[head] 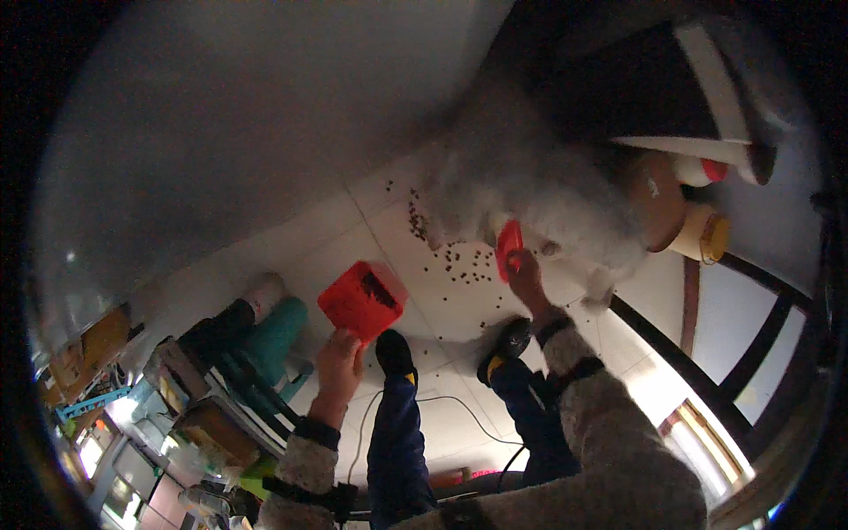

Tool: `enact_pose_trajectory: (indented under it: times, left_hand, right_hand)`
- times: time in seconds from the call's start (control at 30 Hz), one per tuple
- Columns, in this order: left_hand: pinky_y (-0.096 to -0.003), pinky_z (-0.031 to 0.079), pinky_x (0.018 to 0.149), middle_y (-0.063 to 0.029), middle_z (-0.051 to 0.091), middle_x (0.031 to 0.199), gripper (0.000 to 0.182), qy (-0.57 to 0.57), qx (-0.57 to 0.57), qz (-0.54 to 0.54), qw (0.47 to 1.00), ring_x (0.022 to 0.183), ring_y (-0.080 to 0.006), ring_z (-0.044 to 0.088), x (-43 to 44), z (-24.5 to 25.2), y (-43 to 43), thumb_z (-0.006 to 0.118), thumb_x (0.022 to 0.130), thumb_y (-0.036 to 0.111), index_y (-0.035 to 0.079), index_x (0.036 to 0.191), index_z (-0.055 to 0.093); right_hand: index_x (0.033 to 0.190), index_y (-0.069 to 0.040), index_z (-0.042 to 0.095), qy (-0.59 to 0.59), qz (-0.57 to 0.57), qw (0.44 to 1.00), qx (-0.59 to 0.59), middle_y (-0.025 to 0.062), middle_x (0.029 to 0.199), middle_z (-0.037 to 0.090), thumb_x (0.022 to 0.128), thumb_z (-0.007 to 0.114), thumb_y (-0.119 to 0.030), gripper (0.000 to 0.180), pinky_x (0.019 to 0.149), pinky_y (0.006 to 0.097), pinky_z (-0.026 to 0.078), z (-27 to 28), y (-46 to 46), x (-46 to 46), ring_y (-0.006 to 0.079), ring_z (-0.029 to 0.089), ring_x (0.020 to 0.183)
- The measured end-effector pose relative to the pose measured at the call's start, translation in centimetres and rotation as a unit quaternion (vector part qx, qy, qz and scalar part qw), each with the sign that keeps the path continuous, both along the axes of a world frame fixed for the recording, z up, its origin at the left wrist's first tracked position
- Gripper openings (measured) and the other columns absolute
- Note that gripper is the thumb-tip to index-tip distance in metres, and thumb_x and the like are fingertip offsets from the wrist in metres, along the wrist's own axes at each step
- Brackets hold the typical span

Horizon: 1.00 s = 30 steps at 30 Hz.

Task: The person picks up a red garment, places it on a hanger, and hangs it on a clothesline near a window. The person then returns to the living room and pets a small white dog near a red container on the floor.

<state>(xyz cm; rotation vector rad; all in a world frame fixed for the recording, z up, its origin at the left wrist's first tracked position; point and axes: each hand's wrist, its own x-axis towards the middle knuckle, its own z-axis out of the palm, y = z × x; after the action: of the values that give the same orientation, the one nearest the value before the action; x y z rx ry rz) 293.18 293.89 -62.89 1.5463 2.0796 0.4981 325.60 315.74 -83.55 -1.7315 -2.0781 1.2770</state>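
My left hand (339,368) grips the handle of a red plastic dustpan (351,306), whose far part holds a heap of small dark pieces (379,290). To the right, my right hand (528,281) is closed around a red tool (509,242), seen edge-on, perhaps a small brush; its far end meets a blurred grey-white area, and I cannot tell where its bristles are. Small dark pellets (457,262) lie scattered on the pale tiled floor (397,245) between and beyond my hands. A blurred, fluffy pale grey mass (530,179) spreads over the floor just beyond the pellets.
My dark shoes (395,354) stand on the tiles, with a thin cable (464,405) running between my legs. Clutter and a teal cylindrical thing (275,338) lie at the left. A yellow-lidded container (703,233) stands at the right near a dark frame (689,358).
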Motion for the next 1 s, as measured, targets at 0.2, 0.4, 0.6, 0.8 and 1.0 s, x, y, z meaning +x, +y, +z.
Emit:
enact_pose_trajectory:
  times: [0.2, 0.4, 0.6, 0.8, 1.0]
  left_hand:
    - [-0.0463, 0.052, 0.072, -0.0136, 0.062, 0.091, 0.009, 0.017, -0.016, 0.007, 1.0, 0.085, -0.037, 0.061, 3.0, 10.1, -2.9, 0.066, 0.08, 0.005, 0.007, 0.088, 0.061]
    - [-0.0453, 0.051, 0.072, -0.0124, 0.062, 0.09, 0.011, -0.009, -0.058, 0.001, 0.998, 0.085, -0.0358, 0.062, 3.6, 22.0, -4.2, 0.069, 0.079, 0.009, 0.005, 0.084, 0.061]
    - [-0.0446, 0.051, 0.071, -0.01, 0.061, 0.088, 0.012, -0.006, 0.01, -0.001, 1.0, 0.082, -0.0343, 0.062, 4.6, 34.9, -1.9, 0.071, 0.08, 0.011, 0.004, 0.079, 0.06]
    - [-0.0447, 0.05, 0.071, -0.0141, 0.062, 0.095, 0.014, 0.005, 0.121, -0.065, 0.99, 0.085, -0.0385, 0.062, 5.6, 48.7, 2.8, 0.068, 0.087, 0.014, 0.002, 0.091, 0.062]
    - [-0.0432, 0.05, 0.075, -0.0155, 0.062, 0.099, 0.015, -0.011, 0.251, -0.165, 0.954, 0.088, -0.0377, 0.061, 10.2, 57.9, 10.1, 0.066, 0.09, 0.013, 0.0, 0.095, 0.062]
  right_hand:
    - [0.101, -0.008, 0.058, 0.192, -0.078, 0.941, -0.268, 0.0015, 0.095, 0.057, 0.092, 0.063, -0.008, 0.01, 0.078, 0.0302, 0.047, 13.9, -7.3, 0.7, 0.0127, 0.055, 0.089]
    - [0.104, -0.004, 0.062, 0.163, 0.138, 0.958, -0.189, 0.0087, 0.096, 0.063, 0.095, 0.06, -0.028, 0.026, 0.079, 0.0348, 0.049, 30.9, -8.5, -1.3, 0.0197, 0.059, 0.091]
    - [0.108, -0.003, 0.06, 0.327, 0.014, 0.887, -0.325, 0.002, 0.094, 0.062, 0.096, 0.06, -0.027, 0.026, 0.075, 0.0255, 0.046, 53.5, -4.1, -1.5, 0.0098, 0.055, 0.086]
    - [0.113, -0.006, 0.058, 0.497, -0.091, 0.798, -0.327, 0.0016, 0.102, 0.062, 0.093, 0.055, -0.019, 0.025, 0.083, 0.0294, 0.048, 67.5, -1.4, 3.6, 0.0126, 0.059, 0.094]
    - [0.12, -0.004, 0.057, 0.659, -0.239, 0.688, -0.187, 0.0087, 0.12, 0.065, 0.097, 0.052, -0.029, 0.034, 0.091, 0.0383, 0.052, 78.5, -2.8, 11.0, 0.0208, 0.064, 0.105]
